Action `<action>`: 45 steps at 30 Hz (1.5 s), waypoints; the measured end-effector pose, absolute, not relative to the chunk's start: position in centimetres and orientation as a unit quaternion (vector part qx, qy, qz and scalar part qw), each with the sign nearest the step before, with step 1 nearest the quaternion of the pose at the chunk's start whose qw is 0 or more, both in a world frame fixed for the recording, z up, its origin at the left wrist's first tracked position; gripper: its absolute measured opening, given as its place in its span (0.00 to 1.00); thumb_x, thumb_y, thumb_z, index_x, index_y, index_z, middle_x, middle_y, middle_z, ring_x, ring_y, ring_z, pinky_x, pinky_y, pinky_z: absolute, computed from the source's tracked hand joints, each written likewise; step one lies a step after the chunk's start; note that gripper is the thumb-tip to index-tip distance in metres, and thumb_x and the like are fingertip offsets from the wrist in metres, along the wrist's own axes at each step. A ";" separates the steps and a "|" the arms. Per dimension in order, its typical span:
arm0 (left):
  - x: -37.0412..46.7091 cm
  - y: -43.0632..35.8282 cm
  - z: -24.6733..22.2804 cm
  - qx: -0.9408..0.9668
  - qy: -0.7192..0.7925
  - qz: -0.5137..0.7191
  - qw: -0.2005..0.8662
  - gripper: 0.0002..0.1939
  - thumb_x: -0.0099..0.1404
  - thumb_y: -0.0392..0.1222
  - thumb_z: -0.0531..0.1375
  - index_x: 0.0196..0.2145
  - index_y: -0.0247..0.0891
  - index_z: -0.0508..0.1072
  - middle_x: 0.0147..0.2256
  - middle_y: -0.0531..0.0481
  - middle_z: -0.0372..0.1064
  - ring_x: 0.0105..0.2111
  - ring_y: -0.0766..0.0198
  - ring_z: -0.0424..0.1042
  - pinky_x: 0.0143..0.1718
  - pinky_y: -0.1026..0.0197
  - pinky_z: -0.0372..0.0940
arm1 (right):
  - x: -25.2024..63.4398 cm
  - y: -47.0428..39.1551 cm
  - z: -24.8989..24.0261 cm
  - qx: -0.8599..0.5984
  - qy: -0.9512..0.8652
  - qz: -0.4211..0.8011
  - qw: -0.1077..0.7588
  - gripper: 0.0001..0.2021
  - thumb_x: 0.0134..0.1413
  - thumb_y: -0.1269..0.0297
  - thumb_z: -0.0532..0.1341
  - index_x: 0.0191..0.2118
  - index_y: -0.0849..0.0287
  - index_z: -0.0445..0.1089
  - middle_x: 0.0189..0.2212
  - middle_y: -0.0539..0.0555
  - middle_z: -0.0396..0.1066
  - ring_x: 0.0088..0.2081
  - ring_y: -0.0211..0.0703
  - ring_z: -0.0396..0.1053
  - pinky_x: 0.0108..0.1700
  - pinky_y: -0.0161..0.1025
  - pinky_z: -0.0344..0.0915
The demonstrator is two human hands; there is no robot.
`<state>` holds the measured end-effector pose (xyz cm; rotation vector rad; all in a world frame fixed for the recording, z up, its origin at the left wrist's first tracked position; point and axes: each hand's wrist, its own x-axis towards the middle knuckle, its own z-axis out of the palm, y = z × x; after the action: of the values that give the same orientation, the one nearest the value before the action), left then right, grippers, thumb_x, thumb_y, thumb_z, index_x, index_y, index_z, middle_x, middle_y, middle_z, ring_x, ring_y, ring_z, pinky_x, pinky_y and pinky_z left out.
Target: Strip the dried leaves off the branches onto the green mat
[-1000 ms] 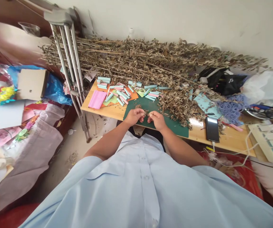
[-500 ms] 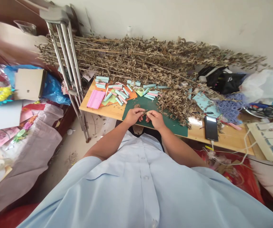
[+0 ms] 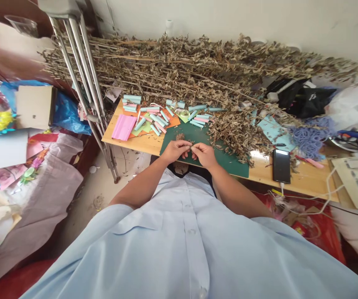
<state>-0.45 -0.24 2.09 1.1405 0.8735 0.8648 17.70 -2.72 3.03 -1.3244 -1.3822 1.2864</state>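
Above the front edge of a green cutting mat [image 3: 236,168], my left hand [image 3: 176,151] and my right hand [image 3: 204,155] meet fingertip to fingertip. Both are closed in a pinch on a small bit of dried leaf [image 3: 191,145], mostly hidden by the fingers. Just behind my left hand a small brown clump of crumbled leaf [image 3: 180,136] lies on the mat. A heap of loose dried leaves [image 3: 228,131] covers the mat's right part. Beyond it, long dried plant stalks [image 3: 166,62] with leaves lie in a thick layer along the wall.
Blue and pink paper rolls [image 3: 158,120] and a folded pink paper [image 3: 124,127] lie left on the wooden table [image 3: 154,143]. A phone [image 3: 281,166] on a cable, blue yarn [image 3: 311,139] and a power strip [image 3: 356,180] are right. Metal crutches [image 3: 85,79] stand at the left.
The view has shifted slightly. My hands stay together in nearly the same place, fingers still pinched, and less of the leaf bit shows between them.
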 end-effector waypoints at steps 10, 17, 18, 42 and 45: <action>-0.4 -0.3 1.9 0.512 0.384 0.377 0.670 0.18 0.62 0.43 0.66 0.45 0.29 0.76 0.21 0.52 0.71 0.20 0.69 0.71 0.24 0.66 0.68 | 17.1 -3.0 3.1 -0.572 -0.518 0.468 0.431 0.16 0.54 0.47 0.65 0.31 0.56 0.69 0.19 0.46 0.68 0.19 0.36 0.63 0.22 0.35 0.63; -0.2 -0.4 2.4 0.514 0.408 0.375 0.656 0.16 0.62 0.41 0.65 0.45 0.29 0.76 0.21 0.53 0.71 0.20 0.70 0.70 0.24 0.68 0.68 | 16.9 -3.3 3.0 -0.583 -0.535 0.448 0.416 0.15 0.56 0.48 0.62 0.35 0.56 0.74 0.19 0.48 0.69 0.20 0.37 0.65 0.23 0.36 0.64; -0.1 -0.4 2.4 0.514 0.408 0.375 0.655 0.16 0.62 0.41 0.65 0.45 0.29 0.76 0.21 0.53 0.71 0.20 0.70 0.70 0.24 0.68 0.68 | 16.9 -3.3 2.9 -0.581 -0.537 0.447 0.417 0.16 0.57 0.48 0.62 0.35 0.56 0.74 0.19 0.48 0.69 0.20 0.38 0.65 0.24 0.36 0.65; 0.4 -0.6 2.0 0.529 0.447 0.374 0.617 0.18 0.63 0.39 0.63 0.50 0.29 0.76 0.24 0.52 0.72 0.22 0.69 0.70 0.24 0.68 0.68 | 16.9 -3.5 2.2 -0.582 -0.560 0.412 0.421 0.15 0.61 0.50 0.59 0.38 0.56 0.76 0.21 0.50 0.70 0.21 0.39 0.66 0.25 0.38 0.67; 0.5 -0.8 2.3 0.545 0.458 0.360 0.603 0.17 0.64 0.39 0.62 0.49 0.30 0.77 0.24 0.51 0.72 0.23 0.69 0.71 0.25 0.68 0.68 | 16.8 -3.6 2.0 -0.595 -0.564 0.388 0.421 0.16 0.61 0.49 0.58 0.39 0.56 0.75 0.22 0.50 0.71 0.22 0.40 0.67 0.27 0.38 0.68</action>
<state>0.49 -0.76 2.27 1.2619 1.0601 0.8347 16.77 -3.57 1.97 -1.4901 -1.4129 0.9732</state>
